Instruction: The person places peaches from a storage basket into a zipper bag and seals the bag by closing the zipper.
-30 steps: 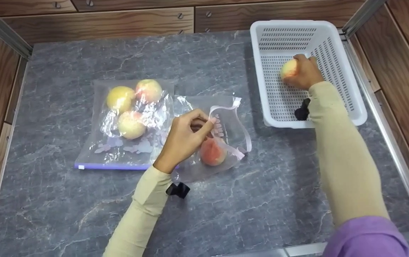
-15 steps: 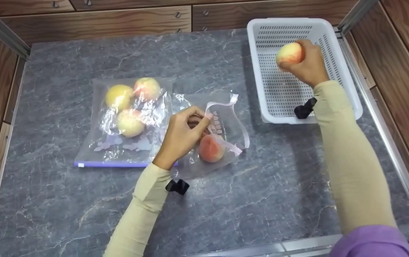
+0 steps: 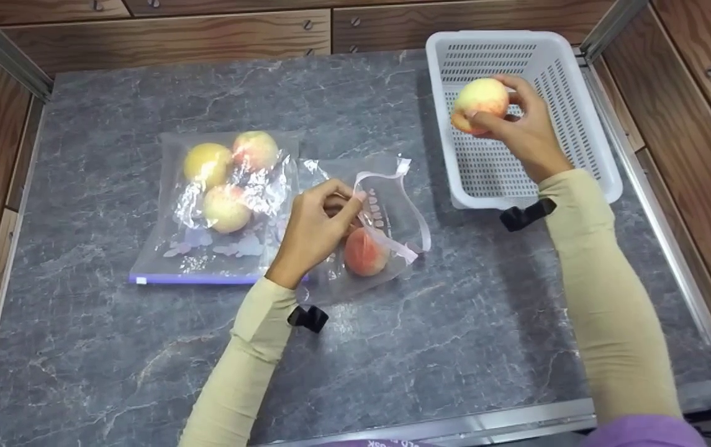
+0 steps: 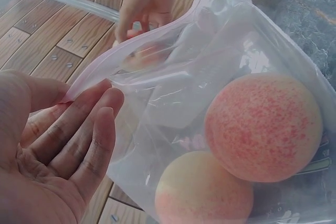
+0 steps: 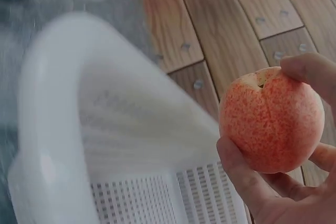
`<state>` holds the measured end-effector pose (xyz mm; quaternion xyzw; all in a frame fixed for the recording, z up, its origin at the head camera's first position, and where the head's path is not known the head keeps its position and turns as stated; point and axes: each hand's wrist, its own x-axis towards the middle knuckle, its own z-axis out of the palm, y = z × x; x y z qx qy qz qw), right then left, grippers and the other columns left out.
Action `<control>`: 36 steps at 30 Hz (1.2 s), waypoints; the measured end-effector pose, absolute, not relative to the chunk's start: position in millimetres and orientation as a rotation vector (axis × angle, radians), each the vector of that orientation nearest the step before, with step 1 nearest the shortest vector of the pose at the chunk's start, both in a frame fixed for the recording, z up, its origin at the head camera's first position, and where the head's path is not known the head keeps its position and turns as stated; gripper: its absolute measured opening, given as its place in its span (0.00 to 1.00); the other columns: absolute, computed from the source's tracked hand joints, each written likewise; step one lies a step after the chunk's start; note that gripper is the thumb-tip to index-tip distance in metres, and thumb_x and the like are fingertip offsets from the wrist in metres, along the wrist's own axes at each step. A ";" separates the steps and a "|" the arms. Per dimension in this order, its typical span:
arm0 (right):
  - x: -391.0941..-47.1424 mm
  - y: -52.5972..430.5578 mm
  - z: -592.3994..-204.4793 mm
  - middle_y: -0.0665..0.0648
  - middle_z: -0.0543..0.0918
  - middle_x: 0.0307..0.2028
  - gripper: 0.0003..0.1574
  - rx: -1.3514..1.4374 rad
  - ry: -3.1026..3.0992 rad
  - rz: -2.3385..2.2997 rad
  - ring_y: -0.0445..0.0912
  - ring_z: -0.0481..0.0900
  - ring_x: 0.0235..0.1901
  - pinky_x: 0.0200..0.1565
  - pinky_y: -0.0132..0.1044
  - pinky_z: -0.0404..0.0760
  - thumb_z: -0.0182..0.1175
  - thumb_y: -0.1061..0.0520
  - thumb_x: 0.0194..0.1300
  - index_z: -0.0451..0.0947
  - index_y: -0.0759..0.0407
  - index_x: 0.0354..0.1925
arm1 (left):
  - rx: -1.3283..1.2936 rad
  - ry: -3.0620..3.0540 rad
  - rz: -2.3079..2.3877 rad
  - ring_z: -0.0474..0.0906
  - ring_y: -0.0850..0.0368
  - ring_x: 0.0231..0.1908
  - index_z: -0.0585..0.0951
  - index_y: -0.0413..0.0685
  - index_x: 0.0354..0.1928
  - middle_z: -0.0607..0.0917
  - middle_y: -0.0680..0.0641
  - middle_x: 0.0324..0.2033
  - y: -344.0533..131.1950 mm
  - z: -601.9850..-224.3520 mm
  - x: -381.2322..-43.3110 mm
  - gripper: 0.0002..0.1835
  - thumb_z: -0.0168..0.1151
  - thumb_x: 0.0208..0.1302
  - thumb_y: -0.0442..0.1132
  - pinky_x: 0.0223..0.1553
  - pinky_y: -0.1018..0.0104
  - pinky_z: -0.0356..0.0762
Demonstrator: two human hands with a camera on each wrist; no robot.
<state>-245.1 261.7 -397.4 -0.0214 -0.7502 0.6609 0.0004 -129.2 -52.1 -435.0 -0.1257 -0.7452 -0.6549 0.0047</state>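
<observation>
In the head view my left hand (image 3: 315, 233) pinches the pink rim of a clear zip bag (image 3: 333, 279) lying on the table, its mouth facing right. A reddish peach (image 3: 366, 254) shows inside it. The left wrist view shows two peaches through the film, a speckled one (image 4: 262, 127) and a paler one (image 4: 203, 195). My right hand (image 3: 532, 130) grips another peach (image 3: 479, 104) between thumb and fingers, above the white basket (image 3: 444, 124). In the right wrist view this peach (image 5: 270, 121) is clear of the basket wall (image 5: 50, 124).
A second clear bag with a purple slider strip (image 3: 194, 279) lies flat at the left, holding a yellow round fruit (image 3: 206, 164) and two peaches. The basket stands at the back right, by the metal rail (image 3: 653, 192). Wood-patterned panels (image 3: 169, 37) border the grey marbled table (image 3: 144, 360).
My right hand has lifted the peach from low in the basket and brought it left, towards the basket's left rim. The left hand keeps its pinch on the bag rim.
</observation>
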 end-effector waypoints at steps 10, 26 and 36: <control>-213.1 240.1 -397.3 0.66 0.67 0.61 0.35 0.097 -2.020 2.546 0.59 0.75 0.57 0.47 0.44 0.87 0.69 0.70 0.60 0.71 0.60 0.64 | -0.380 -2.342 -2.043 0.86 0.54 0.24 0.81 0.37 0.36 0.89 0.39 0.30 -53.0 -433.4 -129.4 0.08 0.63 0.72 0.36 0.29 0.57 0.87; -170.2 222.8 -423.7 0.65 0.68 0.66 0.39 0.391 -2.093 2.833 0.59 0.74 0.59 0.52 0.46 0.85 0.61 0.76 0.59 0.64 0.62 0.67 | -0.370 -2.326 -2.064 0.86 0.53 0.25 0.81 0.36 0.37 0.88 0.38 0.30 -49.3 -434.9 -126.0 0.07 0.63 0.72 0.35 0.30 0.60 0.87; -159.0 213.3 -435.1 0.65 0.69 0.67 0.48 0.722 -2.335 2.650 0.60 0.67 0.66 0.62 0.53 0.77 0.69 0.76 0.50 0.67 0.66 0.69 | -0.396 -2.340 -2.007 0.86 0.51 0.26 0.81 0.36 0.37 0.88 0.42 0.30 -46.5 -433.6 -125.5 0.08 0.62 0.72 0.35 0.30 0.61 0.86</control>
